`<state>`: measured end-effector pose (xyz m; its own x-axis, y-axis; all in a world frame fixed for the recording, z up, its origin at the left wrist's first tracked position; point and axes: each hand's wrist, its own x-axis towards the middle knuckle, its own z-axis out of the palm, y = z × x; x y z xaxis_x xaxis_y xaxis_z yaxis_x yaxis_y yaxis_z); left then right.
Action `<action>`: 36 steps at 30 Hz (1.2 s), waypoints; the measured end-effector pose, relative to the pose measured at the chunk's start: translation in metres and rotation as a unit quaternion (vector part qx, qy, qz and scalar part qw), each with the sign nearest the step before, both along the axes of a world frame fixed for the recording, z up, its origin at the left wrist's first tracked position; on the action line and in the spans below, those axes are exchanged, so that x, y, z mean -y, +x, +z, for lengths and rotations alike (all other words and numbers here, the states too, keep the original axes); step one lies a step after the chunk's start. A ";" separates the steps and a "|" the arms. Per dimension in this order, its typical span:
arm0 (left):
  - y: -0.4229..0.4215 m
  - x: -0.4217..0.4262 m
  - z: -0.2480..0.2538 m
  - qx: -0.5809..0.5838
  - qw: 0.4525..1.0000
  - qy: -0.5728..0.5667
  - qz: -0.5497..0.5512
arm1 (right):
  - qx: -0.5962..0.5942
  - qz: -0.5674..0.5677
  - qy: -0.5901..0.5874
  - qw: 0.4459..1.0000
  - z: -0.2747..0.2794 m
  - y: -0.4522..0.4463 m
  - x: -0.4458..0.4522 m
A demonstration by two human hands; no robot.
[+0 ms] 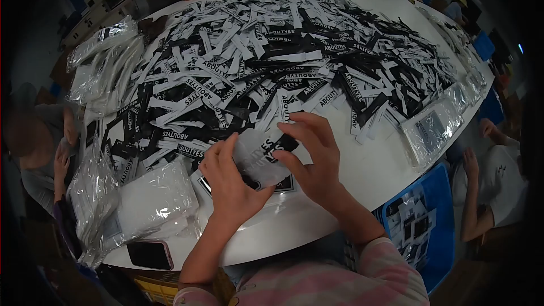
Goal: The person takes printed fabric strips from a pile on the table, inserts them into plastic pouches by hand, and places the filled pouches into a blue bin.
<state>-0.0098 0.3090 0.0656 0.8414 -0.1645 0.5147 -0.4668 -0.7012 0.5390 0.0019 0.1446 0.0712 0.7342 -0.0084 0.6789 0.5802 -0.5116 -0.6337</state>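
Note:
Near the table's front edge, my left hand (229, 178) is closed on the left side of a translucent plastic bag (255, 156). A black and white label strip (275, 146) shows at the bag's right side, partly inside it as far as can be seen. My right hand (311, 158) has thumb and forefinger around the right end of that strip. Below the bag, a dark printed card (285, 185) lies on the table, mostly hidden. Beyond both hands spreads a large heap of black and white strips (226, 73).
Clear plastic packs lie at the left (158, 192), upper left (105, 68) and right (430, 130). A phone (149, 255) rests at the front left edge. A blue bin (445, 221) with packed items stands at the right. Other people sit or stand around the table (272, 249).

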 end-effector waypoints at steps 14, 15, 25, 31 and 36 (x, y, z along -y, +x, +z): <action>-0.002 0.002 0.001 0.011 0.997 0.013 0.072 | -0.034 0.090 -0.018 0.995 0.004 -0.009 -0.007; -0.003 0.002 0.001 0.015 0.997 0.016 0.077 | -0.034 0.090 -0.018 0.995 0.003 -0.009 -0.008; 0.001 -0.016 0.020 -0.065 0.983 -0.168 -0.046 | -0.223 0.213 0.038 0.950 0.013 0.000 0.012; -0.001 -0.027 0.015 -0.337 0.844 -0.410 -0.074 | -0.158 0.322 -0.027 0.933 0.004 0.007 0.022; 0.002 -0.025 0.012 -0.250 0.827 -0.495 -0.092 | -0.259 0.233 0.355 0.868 0.012 -0.002 0.000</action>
<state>-0.0082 0.3337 0.0776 0.9975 -0.0192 0.0682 -0.0610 0.2579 0.9642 -0.0005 0.1449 0.0830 0.9754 0.0892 0.2016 0.1624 0.3280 -0.9306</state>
